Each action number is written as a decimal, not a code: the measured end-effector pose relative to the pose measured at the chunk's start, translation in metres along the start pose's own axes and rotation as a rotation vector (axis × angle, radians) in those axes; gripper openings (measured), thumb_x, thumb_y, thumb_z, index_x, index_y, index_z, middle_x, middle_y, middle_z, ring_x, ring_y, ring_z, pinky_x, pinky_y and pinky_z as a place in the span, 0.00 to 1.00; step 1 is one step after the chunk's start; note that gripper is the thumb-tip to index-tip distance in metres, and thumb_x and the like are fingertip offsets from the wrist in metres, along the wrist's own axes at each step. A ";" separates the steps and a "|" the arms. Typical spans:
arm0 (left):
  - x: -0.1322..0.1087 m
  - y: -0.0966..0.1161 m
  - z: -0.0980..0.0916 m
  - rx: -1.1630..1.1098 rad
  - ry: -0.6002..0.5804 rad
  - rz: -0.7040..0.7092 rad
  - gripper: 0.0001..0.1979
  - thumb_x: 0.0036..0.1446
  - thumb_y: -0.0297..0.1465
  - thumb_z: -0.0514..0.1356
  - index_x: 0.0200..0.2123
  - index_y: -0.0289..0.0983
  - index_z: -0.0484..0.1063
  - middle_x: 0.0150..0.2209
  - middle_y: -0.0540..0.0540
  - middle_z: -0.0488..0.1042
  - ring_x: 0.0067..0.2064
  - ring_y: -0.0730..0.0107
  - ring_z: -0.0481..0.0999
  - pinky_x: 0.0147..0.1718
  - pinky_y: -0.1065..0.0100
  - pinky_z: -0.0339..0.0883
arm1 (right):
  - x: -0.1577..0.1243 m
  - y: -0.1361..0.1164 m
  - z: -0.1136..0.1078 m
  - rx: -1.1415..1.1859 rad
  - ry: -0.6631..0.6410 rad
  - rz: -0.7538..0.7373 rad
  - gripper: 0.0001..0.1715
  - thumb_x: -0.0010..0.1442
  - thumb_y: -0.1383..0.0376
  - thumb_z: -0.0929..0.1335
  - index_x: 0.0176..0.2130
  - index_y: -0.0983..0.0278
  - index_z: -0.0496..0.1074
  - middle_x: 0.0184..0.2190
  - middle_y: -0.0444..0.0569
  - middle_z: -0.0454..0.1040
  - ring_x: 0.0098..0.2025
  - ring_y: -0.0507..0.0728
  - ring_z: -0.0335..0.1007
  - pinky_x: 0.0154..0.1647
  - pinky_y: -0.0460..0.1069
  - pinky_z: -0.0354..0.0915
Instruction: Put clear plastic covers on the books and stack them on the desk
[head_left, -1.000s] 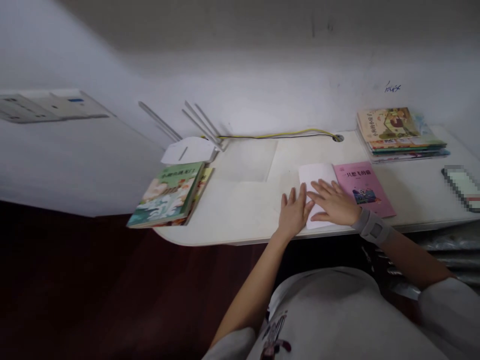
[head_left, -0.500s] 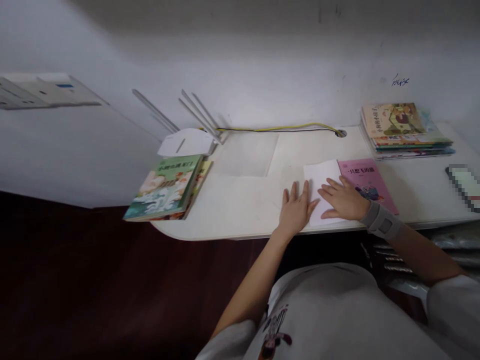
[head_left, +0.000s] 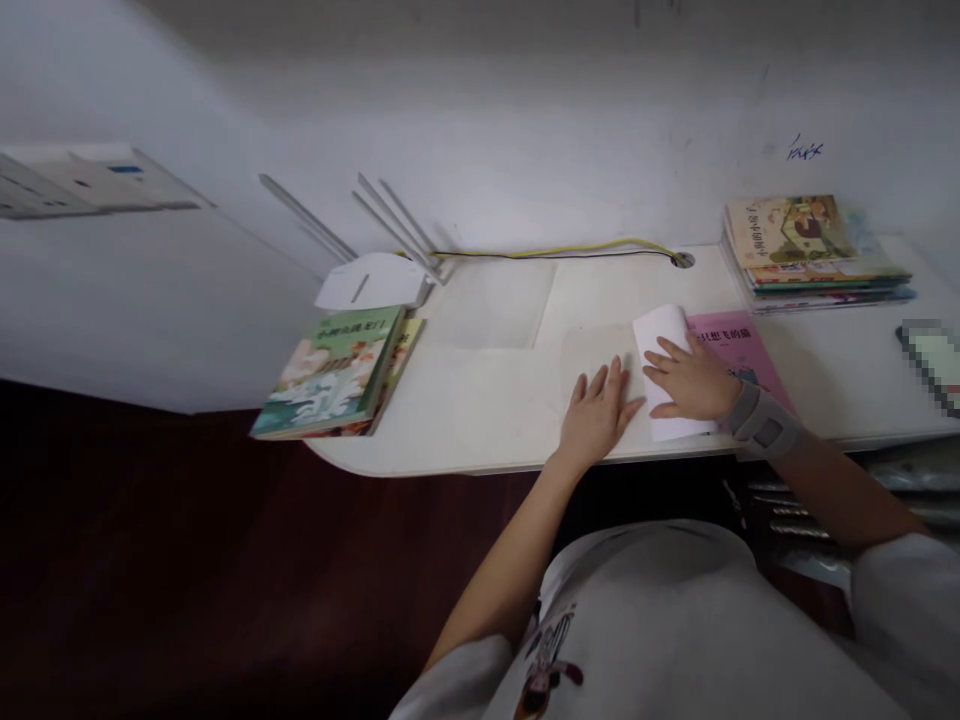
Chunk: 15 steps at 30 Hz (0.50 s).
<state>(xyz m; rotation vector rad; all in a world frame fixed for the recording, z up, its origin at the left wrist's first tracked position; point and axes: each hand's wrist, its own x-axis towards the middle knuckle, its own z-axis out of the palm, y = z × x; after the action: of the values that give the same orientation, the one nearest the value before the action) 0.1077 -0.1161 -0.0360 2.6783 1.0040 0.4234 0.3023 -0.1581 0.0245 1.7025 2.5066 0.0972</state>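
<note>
A pink picture book (head_left: pixel 739 345) lies on the white table, with a white page or flap (head_left: pixel 664 330) along its left side. My right hand (head_left: pixel 690 380) rests on that white flap with fingers spread, and its wrist wears a grey band. The flap's left edge looks slightly raised off the surface. Just left of it, my left hand (head_left: pixel 596 415) lies flat, fingers apart, on a clear plastic sheet (head_left: pixel 589 345). Whether this sheet runs under the book is hidden.
Another clear sheet (head_left: pixel 499 310) lies further left, near a white router (head_left: pixel 371 283) with antennas. Picture books (head_left: pixel 337 365) sit at the table's left end. A stack of books (head_left: pixel 795 235) stands at the back right, and a phone (head_left: pixel 934 360) lies by the right edge.
The white flap's left edge has shifted right and now shows narrower, uncovering more of the clear sheet. My right hand has moved slightly right with it; my left hand has barely moved.
</note>
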 end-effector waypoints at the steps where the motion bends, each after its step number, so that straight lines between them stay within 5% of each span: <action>1: 0.000 0.000 0.000 -0.005 -0.004 -0.007 0.33 0.68 0.44 0.45 0.69 0.35 0.40 0.62 0.37 0.66 0.68 0.54 0.55 0.64 0.47 0.47 | -0.004 0.004 0.001 0.000 0.008 0.028 0.33 0.59 0.49 0.68 0.56 0.65 0.69 0.62 0.60 0.64 0.66 0.74 0.51 0.61 0.73 0.49; 7: 0.000 -0.001 -0.001 -0.061 0.039 -0.024 0.32 0.67 0.43 0.47 0.69 0.36 0.45 0.57 0.40 0.72 0.66 0.52 0.58 0.63 0.48 0.49 | -0.019 0.017 0.007 0.010 0.092 0.170 0.33 0.61 0.52 0.65 0.59 0.68 0.67 0.64 0.64 0.59 0.66 0.77 0.50 0.59 0.76 0.50; 15: -0.001 -0.003 0.000 -0.075 0.070 -0.022 0.33 0.66 0.46 0.47 0.67 0.33 0.49 0.62 0.33 0.64 0.66 0.51 0.59 0.62 0.49 0.52 | -0.005 -0.017 0.014 0.065 0.179 0.200 0.30 0.63 0.58 0.64 0.60 0.70 0.65 0.66 0.63 0.57 0.68 0.72 0.47 0.62 0.73 0.49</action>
<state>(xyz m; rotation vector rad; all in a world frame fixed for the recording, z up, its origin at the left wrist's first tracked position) 0.1047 -0.1146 -0.0371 2.6002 1.0150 0.5431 0.2906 -0.1694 0.0092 2.0539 2.4758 0.1957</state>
